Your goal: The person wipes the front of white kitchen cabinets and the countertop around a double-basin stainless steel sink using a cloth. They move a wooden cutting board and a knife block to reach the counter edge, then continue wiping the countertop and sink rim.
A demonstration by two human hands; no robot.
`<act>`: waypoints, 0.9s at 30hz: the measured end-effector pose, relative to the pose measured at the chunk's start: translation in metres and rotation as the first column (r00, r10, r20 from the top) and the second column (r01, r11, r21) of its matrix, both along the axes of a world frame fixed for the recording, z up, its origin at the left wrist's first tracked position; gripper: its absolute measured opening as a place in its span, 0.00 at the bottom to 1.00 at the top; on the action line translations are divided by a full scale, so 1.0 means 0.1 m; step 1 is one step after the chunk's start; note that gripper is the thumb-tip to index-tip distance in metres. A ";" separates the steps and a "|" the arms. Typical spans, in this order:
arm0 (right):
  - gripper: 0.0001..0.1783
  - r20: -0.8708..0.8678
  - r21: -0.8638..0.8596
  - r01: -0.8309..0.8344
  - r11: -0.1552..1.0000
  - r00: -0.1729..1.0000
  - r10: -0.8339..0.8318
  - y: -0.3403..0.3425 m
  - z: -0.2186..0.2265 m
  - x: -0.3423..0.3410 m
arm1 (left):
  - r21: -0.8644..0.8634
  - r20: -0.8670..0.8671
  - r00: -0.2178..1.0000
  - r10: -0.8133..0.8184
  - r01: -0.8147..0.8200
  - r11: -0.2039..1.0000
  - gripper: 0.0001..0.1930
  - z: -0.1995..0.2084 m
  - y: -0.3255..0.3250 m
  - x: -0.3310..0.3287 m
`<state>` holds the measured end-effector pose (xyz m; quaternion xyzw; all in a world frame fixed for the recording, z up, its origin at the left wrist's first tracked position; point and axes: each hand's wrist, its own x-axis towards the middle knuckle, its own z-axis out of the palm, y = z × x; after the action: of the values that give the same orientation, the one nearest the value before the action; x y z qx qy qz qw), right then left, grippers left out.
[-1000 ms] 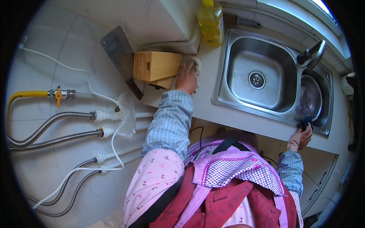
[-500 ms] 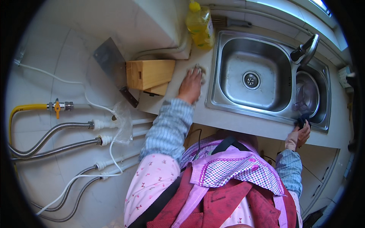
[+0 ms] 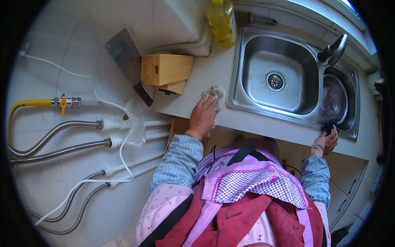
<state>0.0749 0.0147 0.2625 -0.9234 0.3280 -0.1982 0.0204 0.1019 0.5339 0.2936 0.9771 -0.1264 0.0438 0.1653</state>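
Note:
On the counter left of the sink, my left hand point(image 3: 200, 118) presses down on a crumpled off-white cloth point(image 3: 217, 94). Its fingers lie close together over the fabric, and cloth shows past the fingertips and along the right side of the hand. At the front rim of the small right basin, my right hand point(image 3: 329, 142) is closed round a small dark thing point(image 3: 330, 124), too hidden to name. Just beyond that hand, a clear bowl-like vessel point(image 3: 334, 99) rests in the small basin. The large steel basin point(image 3: 263, 53) has only its drain in view.
A wooden knife block point(image 3: 170, 70) stands at the counter's left end beside a cleaver point(image 3: 125, 49). Behind are a yellow soap bottle point(image 3: 222, 24) and a grey-handled brush point(image 3: 261, 19). The faucet point(image 3: 335, 49) rises at the back right. Hoses and pipes point(image 3: 74, 127) line the left wall.
My left hand has drawn back toward the counter's front edge with the cloth, exposing more of it. My right hand stays at the small basin's rim. The view has shifted slightly.

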 end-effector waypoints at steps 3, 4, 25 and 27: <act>0.26 0.013 -0.005 -0.006 1.000 1.000 0.006 -0.01 -0.02 0.00 | -0.146 -0.042 0.999 0.027 -0.033 0.989 0.19 0.13 0.20 -0.24; 0.27 -0.003 0.015 0.014 1.000 1.000 -0.014 -0.01 -0.02 -0.01 | -0.119 -0.085 0.988 0.128 -0.138 0.983 0.18 0.19 0.27 -0.22; 0.26 -0.008 0.049 0.008 0.999 1.000 -0.008 -0.01 0.01 0.00 | 0.203 -0.266 0.941 0.210 -0.158 0.966 0.39 -0.01 0.17 0.58; 0.26 0.007 0.045 -0.004 0.999 1.000 0.004 -0.01 0.01 0.00 | 0.201 -0.296 0.926 0.235 -0.180 0.963 0.37 0.01 0.13 0.84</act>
<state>0.0749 0.0141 0.2637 -0.9227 0.3304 -0.1940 0.0428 0.1860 0.5470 0.2943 0.9897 0.0029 -0.1076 0.0940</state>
